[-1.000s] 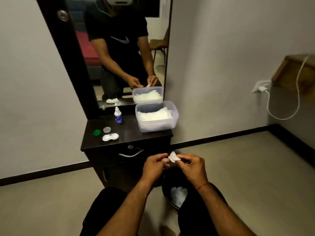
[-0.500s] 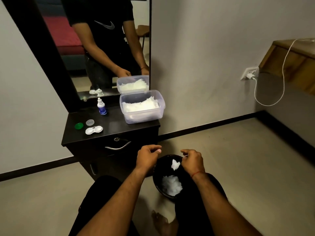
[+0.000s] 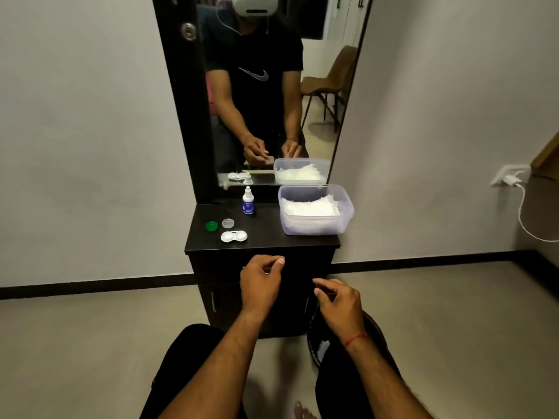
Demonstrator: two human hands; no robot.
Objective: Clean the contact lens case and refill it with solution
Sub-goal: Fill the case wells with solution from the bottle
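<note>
Both grips, left hand (image 3: 261,282) and right hand (image 3: 338,300), hang loose, empty; the light, slick lens case (image 3: 233,236) likely wants a rim pinch.

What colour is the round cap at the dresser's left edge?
The cap is green, seen in the head view.

Bare forearms (image 3: 230,355); red thread (image 3: 357,339) on right wrist; black trousers (image 3: 184,355); mirror (image 3: 341,122) shows black T-shirt (image 3: 257,52), white swoosh, white headset (image 3: 254,3).

Dim, even indoor light with darker corners. Wide-angle distortion bows the skirting (image 3: 90,284) and mirror frame (image 3: 181,116) near the edges. Slightly soft throughout; the black surface (image 3: 266,234) loses detail.
</note>
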